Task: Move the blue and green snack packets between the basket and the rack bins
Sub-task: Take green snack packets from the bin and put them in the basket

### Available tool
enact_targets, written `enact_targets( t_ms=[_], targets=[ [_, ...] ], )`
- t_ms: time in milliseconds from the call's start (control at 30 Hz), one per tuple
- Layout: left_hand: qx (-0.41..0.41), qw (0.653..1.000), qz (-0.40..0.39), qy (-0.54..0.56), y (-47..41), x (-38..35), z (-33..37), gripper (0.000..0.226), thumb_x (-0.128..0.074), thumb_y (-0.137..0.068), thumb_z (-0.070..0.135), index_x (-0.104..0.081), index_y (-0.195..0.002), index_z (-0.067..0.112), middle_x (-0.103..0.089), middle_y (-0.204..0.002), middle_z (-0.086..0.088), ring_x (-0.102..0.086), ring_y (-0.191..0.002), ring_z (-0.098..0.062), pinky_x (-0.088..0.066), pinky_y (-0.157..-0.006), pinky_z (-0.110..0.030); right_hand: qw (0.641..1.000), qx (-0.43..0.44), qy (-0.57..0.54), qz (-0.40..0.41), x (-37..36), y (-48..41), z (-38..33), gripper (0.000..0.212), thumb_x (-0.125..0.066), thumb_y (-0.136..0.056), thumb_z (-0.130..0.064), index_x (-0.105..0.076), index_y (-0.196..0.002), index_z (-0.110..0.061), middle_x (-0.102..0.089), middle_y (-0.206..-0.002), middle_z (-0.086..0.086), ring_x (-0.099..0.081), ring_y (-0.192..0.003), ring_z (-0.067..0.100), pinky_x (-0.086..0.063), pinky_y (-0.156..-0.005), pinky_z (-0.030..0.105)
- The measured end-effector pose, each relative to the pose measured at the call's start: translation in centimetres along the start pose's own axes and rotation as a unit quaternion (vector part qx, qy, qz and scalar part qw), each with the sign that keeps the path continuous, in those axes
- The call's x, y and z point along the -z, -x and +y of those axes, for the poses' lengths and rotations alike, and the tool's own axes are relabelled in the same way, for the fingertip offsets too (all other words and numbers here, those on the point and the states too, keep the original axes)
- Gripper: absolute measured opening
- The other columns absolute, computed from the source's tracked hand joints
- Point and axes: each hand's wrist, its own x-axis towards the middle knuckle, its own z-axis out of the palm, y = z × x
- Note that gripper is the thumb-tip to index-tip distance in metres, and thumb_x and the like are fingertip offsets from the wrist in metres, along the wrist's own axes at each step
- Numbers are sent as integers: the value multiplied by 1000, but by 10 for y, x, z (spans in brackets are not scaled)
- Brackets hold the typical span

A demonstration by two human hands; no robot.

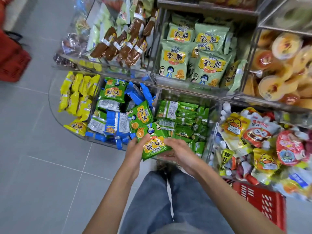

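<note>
Both hands hold a small stack of green snack packets (pixel 152 142) over the front edge of the lower clear rack bins. My left hand (pixel 136 149) grips the stack's left side, with the thumb on top. My right hand (pixel 175 149) cups its right side and underside. The bin behind them (pixel 118 115) holds mixed blue packets (pixel 116 123) and green packets (pixel 114 90). The bin to its right holds several narrow green packets (pixel 184 119). A red basket (pixel 263 200) stands on the floor at my right, partly hidden by my right arm.
Yellow packets (pixel 79 97) fill the curved end bin at the left. Upper bins hold pale green bags (pixel 175 61), brown packets (pixel 121 43) and jelly cups (pixel 278 65). Duck pouches (pixel 249 137) crowd the right bin. A second red basket (pixel 11 61) sits on the grey floor, far left.
</note>
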Motion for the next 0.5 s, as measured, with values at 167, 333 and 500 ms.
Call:
enact_targets(
  t_ms=[167,333,500],
  targets=[
    [30,998,-14,52,8,23,-3,16,-51,-93,28,-62,-95,17,-67,-87,-3,-61,-77,-16,-49,-68,-29,997,55,35,35,-4,-3,2,8,-53,-94,-17,-60,-90,-17,-63,-96,6,-63,-73,20,-55,-66,25],
    [67,991,-110,-42,4,50,7,33,-45,-91,43,-66,-98,19,-71,-84,2,-64,-75,-16,-50,-65,-29,967,94,226,-63,-1,-7,-11,11,-58,-91,-19,-62,-100,-16,-57,-74,-5,-56,-49,-5,-46,-45,14],
    [56,976,-148,-151,-9,52,9,12,-68,-81,13,-65,-93,16,-75,-78,1,-70,-66,-10,-54,-56,-21,970,113,216,1,-5,-37,-15,17,-53,-93,-32,-63,-96,-18,-61,-71,-13,-53,-58,4,-47,-56,20]
  ],
)
